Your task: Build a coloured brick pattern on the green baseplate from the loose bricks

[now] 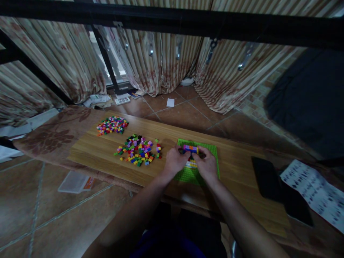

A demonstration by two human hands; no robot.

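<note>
Between my two hands is a small block of joined toy bricks point(191, 148), purple, orange, blue and yellow, held just over a green baseplate point(212, 154). My left hand point(175, 158) grips its left end, thumb toward the middle. At the right end, my right hand point(206, 163) has its fingers and thumb closed on the same block. White, yellow and red bricks point(191, 163) lie on the baseplate below, partly hidden by my hands. Whether the held block touches the baseplate, I cannot tell.
Left of the baseplate, loose mixed bricks point(138, 150) are spread on the wooden board point(236, 179), with a second pile point(112, 125) farther left. A dark flat device point(266, 177) and a printed sheet point(314, 190) lie at the right. A dark bar point(172, 16) crosses overhead.
</note>
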